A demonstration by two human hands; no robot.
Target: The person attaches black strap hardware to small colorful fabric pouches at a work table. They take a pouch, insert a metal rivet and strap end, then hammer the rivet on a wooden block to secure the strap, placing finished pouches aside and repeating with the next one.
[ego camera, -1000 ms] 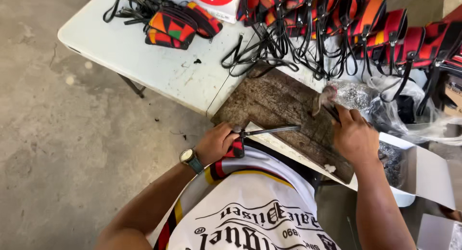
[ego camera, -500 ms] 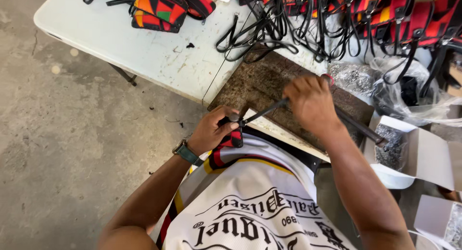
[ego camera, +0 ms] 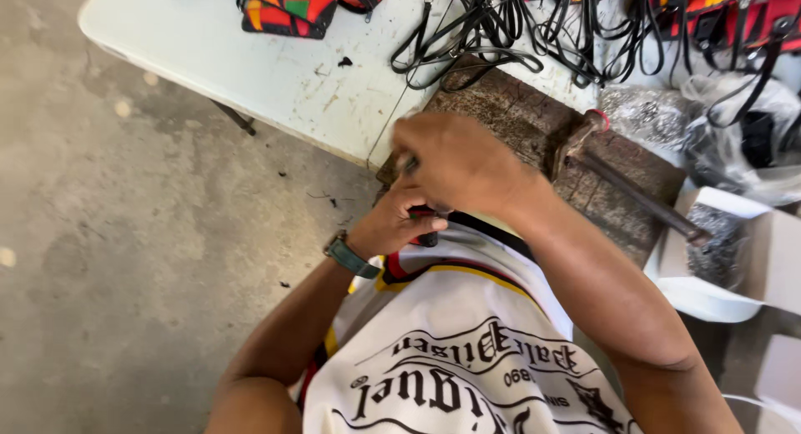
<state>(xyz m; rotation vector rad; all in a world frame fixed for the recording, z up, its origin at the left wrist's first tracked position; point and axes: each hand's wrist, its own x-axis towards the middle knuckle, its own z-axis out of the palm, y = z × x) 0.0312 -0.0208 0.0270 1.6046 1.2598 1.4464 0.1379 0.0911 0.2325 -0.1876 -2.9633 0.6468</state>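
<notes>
Hammer point(ego camera: 634, 196) on wood block point(ego camera: 534, 125) beside hands

You see a white folding table point(ego camera: 250, 75) over grey concrete floor point(ego camera: 108, 259), patterned orange-and-black bags point(ego camera: 288, 7) at its far edge, tangled black straps point(ego camera: 492, 29), a hammer point(ego camera: 622, 188) on the wooden block point(ego camera: 526, 121), open white boxes point(ego camera: 751, 250) to your right.

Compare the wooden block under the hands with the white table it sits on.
The wooden block is dark, rough and worn; the white table is pale and smooth. The block is much smaller and overhangs the table's near edge. The hammer lies on the block; straps and bags lie on the table. Both have flat tops.
</notes>
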